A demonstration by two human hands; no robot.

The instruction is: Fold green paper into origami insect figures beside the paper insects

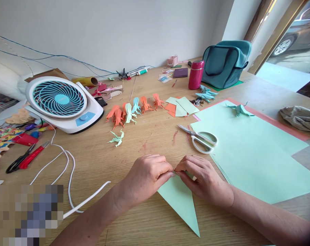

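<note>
Clearly, our left grip [150,173] and right grip [203,176] pinch folded green paper [179,199] at far edge. We judge it light, crisp, easily creased; edges take pinch best.

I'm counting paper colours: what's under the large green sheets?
Under the large green sheets, a red sheet shows along the far edge and a pink sliver at the far left corner; whatever else lies beneath is covered.
</note>
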